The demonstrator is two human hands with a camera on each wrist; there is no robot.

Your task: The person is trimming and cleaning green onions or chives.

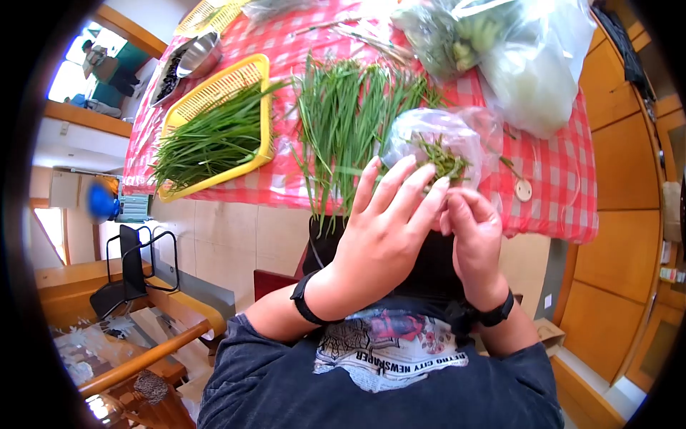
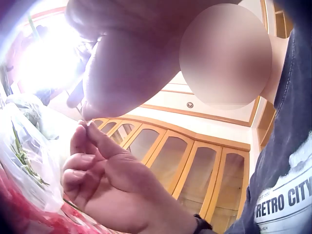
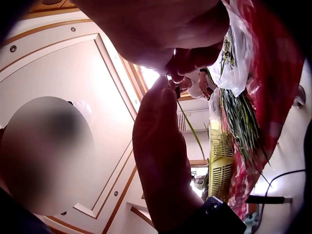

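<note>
A single green chive (image 3: 192, 124) extends from between the thumb and finger of my left hand (image 1: 379, 229). My right hand (image 1: 475, 236) is close beside it, thumb and forefinger pinched together at the chive's end, mostly hidden by the fingers. In the left wrist view the right hand (image 2: 117, 180) has its other fingers curled. Just beyond both hands lies a clear plastic bag (image 1: 407, 129) with greenish-brown trimmings (image 1: 446, 161) in it. Next to the bag a loose pile of chives (image 1: 350, 107) spreads over the table, some hanging past its near edge.
A yellow basket (image 1: 266, 121) holding more chives stands on the left of the checked tablecloth (image 1: 557, 164). Behind it are a metal bowl (image 1: 201, 56) and a dark-filled tray. Bagged vegetables (image 1: 529, 79) sit at the back right; a round pale disc (image 1: 523, 189) lies near the front edge.
</note>
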